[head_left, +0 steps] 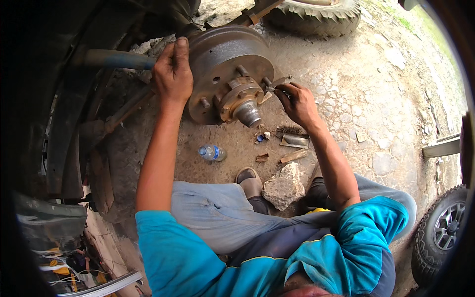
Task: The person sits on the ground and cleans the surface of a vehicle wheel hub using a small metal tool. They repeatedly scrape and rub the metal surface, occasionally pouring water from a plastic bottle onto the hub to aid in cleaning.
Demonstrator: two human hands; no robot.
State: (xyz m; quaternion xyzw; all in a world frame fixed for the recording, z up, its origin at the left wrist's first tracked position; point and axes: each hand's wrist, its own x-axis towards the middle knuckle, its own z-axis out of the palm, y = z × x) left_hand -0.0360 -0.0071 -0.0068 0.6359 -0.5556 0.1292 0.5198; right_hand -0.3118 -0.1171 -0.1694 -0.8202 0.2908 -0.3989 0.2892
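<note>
A rusty brake drum [230, 48] with wheel studs and a central hub [241, 96] is mounted on an axle in front of me. My left hand [173, 70] is at the drum's left edge, thumb up and fingers curled; whether it grips the rim is hidden. My right hand [297, 102] pinches a small, thin, greyish piece [270, 88] beside the wheel stud [266, 81] on the drum's right side. What the piece is cannot be told. Below the hub, a wire brush [291, 130] and a curved metal piece [295, 141] lie on the ground.
A clear plastic bottle [212, 152] lies below the drum. A large rock [285, 186] sits between my feet. A treaded tyre [315, 18] lies beyond the drum, and another wheel [441, 234] is at the lower right. Dark vehicle parts fill the left side.
</note>
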